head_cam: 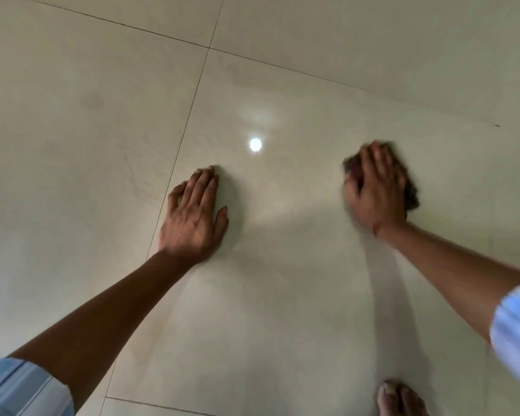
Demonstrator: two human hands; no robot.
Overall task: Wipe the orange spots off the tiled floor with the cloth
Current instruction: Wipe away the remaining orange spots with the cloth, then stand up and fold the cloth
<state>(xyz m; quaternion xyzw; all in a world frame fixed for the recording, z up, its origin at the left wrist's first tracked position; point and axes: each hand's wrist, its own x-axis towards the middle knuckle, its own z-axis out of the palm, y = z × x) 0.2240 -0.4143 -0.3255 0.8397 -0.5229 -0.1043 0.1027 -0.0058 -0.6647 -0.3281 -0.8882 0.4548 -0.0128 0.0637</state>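
My right hand (374, 190) presses a dark brownish cloth (410, 190) flat against the glossy cream tiled floor (282, 280); hand and cloth are motion-blurred, and most of the cloth is hidden under the palm. My left hand (194, 216) rests flat on the same tile, fingers apart, holding nothing, well to the left of the cloth. No orange spots show on the visible tiles.
Dark grout lines (179, 145) cross the floor to the left and at the back. A ceiling light's reflection (255, 144) shines between the hands. A bare foot (398, 399) shows at the bottom right. A tiny dark speck (497, 125) lies at far right.
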